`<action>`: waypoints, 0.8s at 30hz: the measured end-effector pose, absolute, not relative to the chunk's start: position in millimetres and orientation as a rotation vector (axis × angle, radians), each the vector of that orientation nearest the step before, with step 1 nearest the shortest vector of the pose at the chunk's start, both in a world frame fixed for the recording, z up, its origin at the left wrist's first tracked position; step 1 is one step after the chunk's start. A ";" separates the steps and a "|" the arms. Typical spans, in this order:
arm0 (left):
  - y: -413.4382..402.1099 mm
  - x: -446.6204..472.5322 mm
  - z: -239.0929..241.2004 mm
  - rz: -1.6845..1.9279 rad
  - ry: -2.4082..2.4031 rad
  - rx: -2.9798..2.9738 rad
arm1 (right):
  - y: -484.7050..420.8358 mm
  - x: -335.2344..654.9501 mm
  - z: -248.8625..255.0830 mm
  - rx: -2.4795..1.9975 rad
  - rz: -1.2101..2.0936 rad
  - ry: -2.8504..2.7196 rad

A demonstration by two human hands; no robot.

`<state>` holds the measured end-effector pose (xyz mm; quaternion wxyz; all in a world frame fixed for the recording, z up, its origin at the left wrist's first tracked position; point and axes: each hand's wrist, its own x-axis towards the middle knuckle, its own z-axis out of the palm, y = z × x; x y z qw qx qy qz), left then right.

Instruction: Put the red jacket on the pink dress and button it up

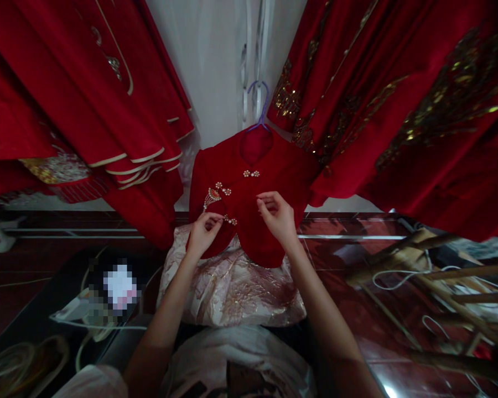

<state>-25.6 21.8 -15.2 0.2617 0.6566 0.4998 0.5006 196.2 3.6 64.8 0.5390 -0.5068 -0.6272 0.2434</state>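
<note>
A short red jacket (269, 232) hangs in front of me on a thin purple hanger (262, 110). Beaded flower clasps (251, 173) decorate its front, and a fan-shaped brooch with dangling beads (212, 196) sits on the left side. My left hand (203, 232) is closed in a pinch right beside the lower beaded clasp (231, 220); what lies between the fingertips is too small to tell. Over the right half of the jacket front, my right hand (279, 216) also holds its thumb and fingers together, with any held item too fine to see.
Red garments (66, 83) hang on the left, and more with gold sequins (398, 110) on the right. Pale brocade fabric (240, 293) lies below the jacket. A wooden frame (448, 287) stands at right; a dark surface with cables (45, 298) is at left.
</note>
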 end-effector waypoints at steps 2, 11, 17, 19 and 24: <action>17.8 -19.1 -13.3 1.274 1.349 1.898 | 3.5 190.5 57.8 -1.203 0.627 -1.579; 16.3 -8.9 -10.8 1.285 1.350 2.020 | 11.2 174.0 19.6 -1.258 0.673 -1.843; 19.7 -9.1 -16.3 1.318 1.237 1.858 | 13.2 167.9 12.8 -1.247 0.730 -1.798; 20.5 -9.4 -18.4 1.304 1.211 1.826 | 14.4 166.9 10.0 -1.240 0.765 -1.771; 19.2 -7.3 -22.7 1.311 1.222 1.769 | 16.0 163.7 5.9 -1.251 0.808 -1.707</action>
